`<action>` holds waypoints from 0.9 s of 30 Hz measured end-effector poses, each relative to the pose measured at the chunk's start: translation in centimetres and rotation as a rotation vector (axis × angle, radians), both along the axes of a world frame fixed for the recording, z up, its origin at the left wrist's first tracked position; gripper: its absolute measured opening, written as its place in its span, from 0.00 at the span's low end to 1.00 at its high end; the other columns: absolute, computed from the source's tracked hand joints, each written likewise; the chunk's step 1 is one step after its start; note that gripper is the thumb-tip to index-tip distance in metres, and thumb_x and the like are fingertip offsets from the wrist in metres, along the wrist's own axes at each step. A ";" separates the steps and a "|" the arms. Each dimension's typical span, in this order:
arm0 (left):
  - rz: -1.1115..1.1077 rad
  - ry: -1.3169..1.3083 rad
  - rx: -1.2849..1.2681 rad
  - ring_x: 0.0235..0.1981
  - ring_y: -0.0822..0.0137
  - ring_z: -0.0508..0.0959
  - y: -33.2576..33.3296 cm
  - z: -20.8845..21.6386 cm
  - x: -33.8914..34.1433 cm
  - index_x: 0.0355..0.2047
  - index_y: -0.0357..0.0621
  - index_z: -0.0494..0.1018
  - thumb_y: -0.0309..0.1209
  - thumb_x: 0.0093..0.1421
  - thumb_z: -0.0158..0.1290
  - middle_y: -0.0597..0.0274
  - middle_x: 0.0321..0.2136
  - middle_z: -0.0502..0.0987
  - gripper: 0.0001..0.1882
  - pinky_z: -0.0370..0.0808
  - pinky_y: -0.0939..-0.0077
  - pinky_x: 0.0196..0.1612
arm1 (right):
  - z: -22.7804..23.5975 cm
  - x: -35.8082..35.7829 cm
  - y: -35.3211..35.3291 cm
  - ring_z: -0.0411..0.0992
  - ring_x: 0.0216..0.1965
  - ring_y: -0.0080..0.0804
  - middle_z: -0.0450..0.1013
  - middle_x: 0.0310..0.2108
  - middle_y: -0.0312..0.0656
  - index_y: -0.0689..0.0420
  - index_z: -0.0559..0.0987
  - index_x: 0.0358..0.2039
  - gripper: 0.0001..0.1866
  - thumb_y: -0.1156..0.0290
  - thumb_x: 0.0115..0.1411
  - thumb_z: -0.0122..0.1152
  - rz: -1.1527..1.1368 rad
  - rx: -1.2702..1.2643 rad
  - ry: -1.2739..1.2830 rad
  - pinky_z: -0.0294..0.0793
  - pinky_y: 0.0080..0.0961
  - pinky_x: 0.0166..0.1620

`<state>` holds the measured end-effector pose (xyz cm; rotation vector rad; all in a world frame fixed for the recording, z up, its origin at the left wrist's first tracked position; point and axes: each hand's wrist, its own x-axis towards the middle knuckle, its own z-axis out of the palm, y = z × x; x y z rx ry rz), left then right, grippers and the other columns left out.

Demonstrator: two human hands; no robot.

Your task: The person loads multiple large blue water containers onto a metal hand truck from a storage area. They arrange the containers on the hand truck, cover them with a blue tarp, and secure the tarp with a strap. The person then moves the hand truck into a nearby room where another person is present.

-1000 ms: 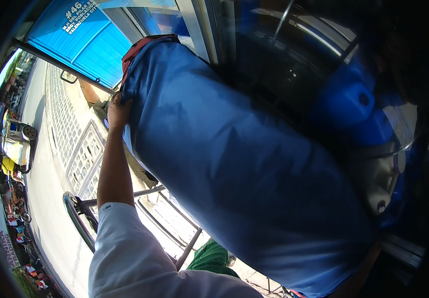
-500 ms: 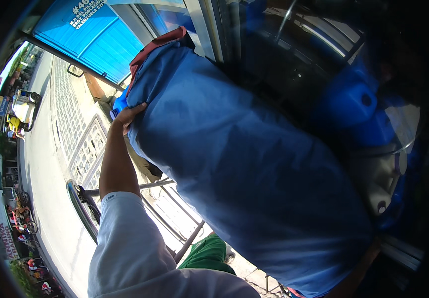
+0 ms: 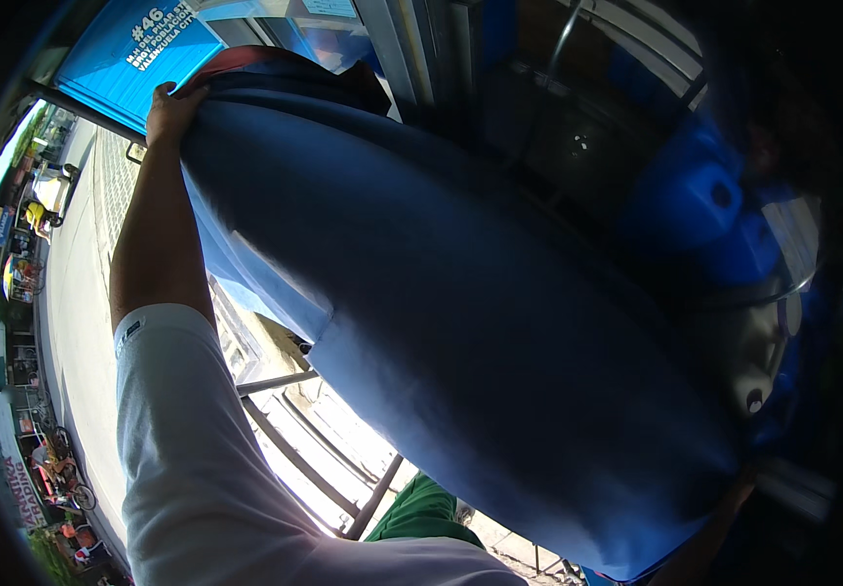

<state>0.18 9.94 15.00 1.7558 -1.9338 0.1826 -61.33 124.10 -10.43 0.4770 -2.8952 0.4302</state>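
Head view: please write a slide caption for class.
A left hand grips a large blue fabric sheet beside a sunlit pale street.

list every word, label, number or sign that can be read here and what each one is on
Wording not copied out; each text by place and look:
Blue panel: white lettering in several lines, large number on top, readable.
Pale sign, left edge: dark reddish lettering turned sideways, partly readable.
Small blue sign, left edge: too small to read surely.
Sleeve tag: too small to read.
Blue cloth: no lettering visible.
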 end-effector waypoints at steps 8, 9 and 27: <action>-0.754 0.013 0.430 0.53 0.52 0.76 11.7 -12.4 -12.6 0.54 0.48 0.74 0.47 0.58 0.56 0.52 0.50 0.77 0.27 0.70 0.65 0.58 | -1.2 -0.4 3.9 0.69 0.56 0.50 0.71 0.55 0.56 0.68 0.72 0.55 0.39 0.41 0.70 0.31 0.020 -0.003 -0.028 0.66 0.43 0.60; -0.821 -0.010 0.472 0.51 0.52 0.77 12.6 -12.9 -13.4 0.53 0.46 0.74 0.49 0.56 0.58 0.51 0.48 0.79 0.29 0.71 0.66 0.56 | -1.2 -0.1 3.9 0.70 0.55 0.49 0.72 0.54 0.55 0.67 0.73 0.55 0.39 0.42 0.71 0.28 0.038 -0.028 0.003 0.66 0.42 0.60; -0.634 -0.149 0.840 0.61 0.47 0.68 8.4 -15.2 -16.1 0.60 0.42 0.68 0.55 0.65 0.39 0.42 0.59 0.68 0.34 0.62 0.62 0.63 | 0.4 1.9 -0.6 0.69 0.55 0.54 0.72 0.52 0.59 0.64 0.72 0.55 0.28 0.54 0.73 0.34 0.015 -0.200 -0.094 0.70 0.41 0.56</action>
